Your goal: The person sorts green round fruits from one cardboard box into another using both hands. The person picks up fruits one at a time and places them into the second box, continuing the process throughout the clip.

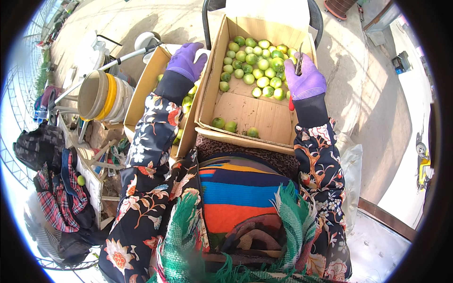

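Note:
My right hand (307,78), in a purple glove, grips a pair of small shears (299,61). Their dark metal tips point away from me, and a red handle shows below the palm. This hand is over the right side of a cardboard box (253,111) holding many green tomatoes (263,64), a few tinged orange. Three tomatoes (230,126) lie apart along the near side. My left hand (187,61), also gloved in purple, is above a second cardboard box (141,95) with thumb and fingers apart and nothing visible in them. Green tomatoes (187,102) in that box are partly hidden by my left arm.
Stacked buckets (93,95) stand left of the second box, with a white pole (116,62) behind them. A plaid garment (60,201) and a dark camouflage item (40,145) lie at the left. A black chair frame (316,21) rises behind the tomato box.

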Available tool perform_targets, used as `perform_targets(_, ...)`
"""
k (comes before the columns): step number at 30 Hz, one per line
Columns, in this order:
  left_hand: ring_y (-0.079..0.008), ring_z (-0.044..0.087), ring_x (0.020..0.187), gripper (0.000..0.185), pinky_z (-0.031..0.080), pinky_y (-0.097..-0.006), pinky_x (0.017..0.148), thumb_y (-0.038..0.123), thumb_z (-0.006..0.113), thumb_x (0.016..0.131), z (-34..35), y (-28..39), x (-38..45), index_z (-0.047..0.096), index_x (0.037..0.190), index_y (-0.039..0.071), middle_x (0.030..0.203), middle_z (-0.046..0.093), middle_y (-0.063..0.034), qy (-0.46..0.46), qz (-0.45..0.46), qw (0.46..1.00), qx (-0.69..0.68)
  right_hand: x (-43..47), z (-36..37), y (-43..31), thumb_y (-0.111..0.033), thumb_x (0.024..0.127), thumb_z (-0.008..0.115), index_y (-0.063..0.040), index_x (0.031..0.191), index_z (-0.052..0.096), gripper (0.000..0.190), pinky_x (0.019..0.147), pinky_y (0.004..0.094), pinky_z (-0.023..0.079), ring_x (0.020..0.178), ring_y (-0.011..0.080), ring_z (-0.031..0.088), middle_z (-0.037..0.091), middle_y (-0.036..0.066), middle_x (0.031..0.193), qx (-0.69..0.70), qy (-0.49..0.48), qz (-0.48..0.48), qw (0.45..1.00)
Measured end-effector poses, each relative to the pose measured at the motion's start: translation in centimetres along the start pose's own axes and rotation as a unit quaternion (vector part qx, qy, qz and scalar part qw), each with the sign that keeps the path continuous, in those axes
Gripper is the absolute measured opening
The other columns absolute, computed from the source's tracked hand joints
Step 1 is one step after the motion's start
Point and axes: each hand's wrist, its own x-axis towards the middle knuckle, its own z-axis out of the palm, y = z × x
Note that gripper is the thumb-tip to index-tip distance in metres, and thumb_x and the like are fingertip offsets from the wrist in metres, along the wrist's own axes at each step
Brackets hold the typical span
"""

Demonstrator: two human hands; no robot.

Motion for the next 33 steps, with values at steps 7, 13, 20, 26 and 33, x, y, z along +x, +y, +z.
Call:
perform_targets(7, -0.0389, 0.063, 0.115, 0.048, 0.052, -0.0482, 0.098, 0.024, 0.074, 0.087, 12.5, 11.2, 6.8, 0.062, 0.132, 0.011, 0.127, 0.064, -0.0157, -0.251, 0.182, 0.946, 0.099, 0.2, 0.3, 0.2, -0.039, 0.094, 0.068, -0.005, 0.125, 0.068, 0.046, 0.086, 0.0402, 0.056, 0.093, 0.0323, 0.074, 0.076, 0.016, 0.1, -0.007, -0.01, 0.005, 1.0)
perform_targets(13, -0.0403, 0.056, 0.129, 0.047, 0.049, -0.0512, 0.105, 0.044, 0.069, 0.088, 24.0, 8.1, 14.5, 0.065, 0.132, 0.028, 0.144, 0.052, -0.0143, -0.314, 0.213, 0.908, 0.174, -0.2, 0.1, -2.0, -0.037, 0.094, 0.066, -0.003, 0.121, 0.067, 0.044, 0.083, 0.0424, 0.056, 0.092, 0.0363, 0.072, 0.075, 0.019, 0.097, 0.025, -0.083, -0.038, 0.995)
perform_targets(20, -0.0369, 0.058, 0.129, 0.04, 0.051, -0.0483, 0.102, 0.04, 0.066, 0.09, 22.2, 13.4, 12.8, 0.071, 0.127, 0.028, 0.144, 0.057, -0.0121, -0.397, 0.075, 0.898, 0.175, -0.4, 2.1, 0.3, -0.028, 0.093, 0.067, -0.003, 0.112, 0.067, 0.032, 0.076, 0.0436, 0.055, 0.083, 0.0361, 0.071, 0.072, 0.017, 0.088, 0.076, 0.026, -0.122, 0.989)
perform_targets(26, -0.0388, 0.061, 0.123, 0.039, 0.054, -0.0492, 0.095, 0.036, 0.071, 0.084, 16.5, 12.0, 8.4, 0.072, 0.119, 0.019, 0.138, 0.061, -0.0145, -0.487, 0.098, 0.858, 0.134, -0.4, 2.3, 0.7, -0.036, 0.093, 0.065, -0.005, 0.115, 0.066, 0.038, 0.077, 0.0475, 0.056, 0.085, 0.0374, 0.071, 0.072, 0.018, 0.093, 0.06, -0.044, -0.087, 0.993)
perform_targets(33, -0.0374, 0.065, 0.115, 0.045, 0.054, -0.0484, 0.091, 0.019, 0.074, 0.08, 13.3, 8.7, 4.2, 0.067, 0.124, 0.013, 0.122, 0.066, -0.0169, -0.378, 0.194, 0.869, 0.254, -0.5, 0.9, -0.6, -0.035, 0.093, 0.066, -0.002, 0.107, 0.067, 0.037, 0.077, 0.046, 0.056, 0.084, 0.0388, 0.071, 0.073, 0.02, 0.09, 0.075, -0.052, -0.065, 0.994)
